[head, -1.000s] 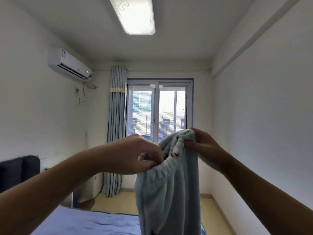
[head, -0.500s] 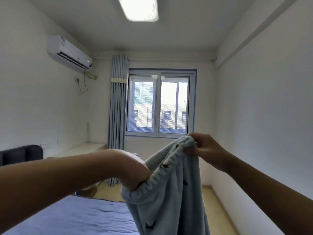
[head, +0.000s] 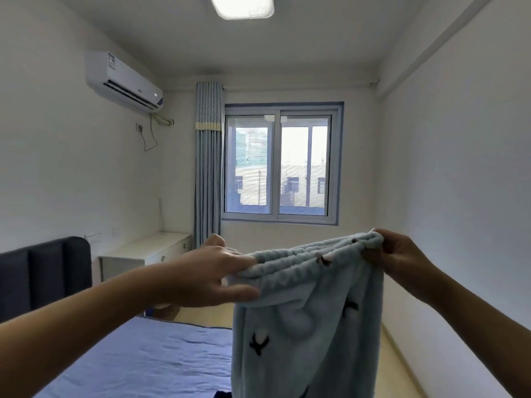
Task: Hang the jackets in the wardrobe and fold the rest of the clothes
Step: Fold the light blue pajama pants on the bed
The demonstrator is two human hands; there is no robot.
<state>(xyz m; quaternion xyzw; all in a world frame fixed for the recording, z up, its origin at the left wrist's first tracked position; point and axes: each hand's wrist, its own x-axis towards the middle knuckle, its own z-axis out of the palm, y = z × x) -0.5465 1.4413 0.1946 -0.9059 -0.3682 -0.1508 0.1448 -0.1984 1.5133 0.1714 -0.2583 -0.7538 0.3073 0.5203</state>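
A pale blue fleece garment point(head: 310, 320) with small dark bird marks hangs in the air in front of me, its ribbed elastic waistband stretched between both hands. My left hand point(head: 209, 278) grips the waistband's left end, thumb below and fingers reaching into the fabric. At the right end, my right hand point(head: 398, 255) pinches the band with curled fingers. The garment's lower part runs out of the bottom of the frame.
A bed with a blue sheet point(head: 149, 360) and dark headboard point(head: 43, 271) lies below left. A white desk point(head: 146, 254) stands by the curtain point(head: 208, 165) and window point(head: 280, 165). A white wall point(head: 459, 196) runs along the right, with a strip of floor beside the bed.
My hands have moved apart, pulling the waistband wide and nearly level. My left hand has shifted left and opened out along the band. The view has tilted down a little.
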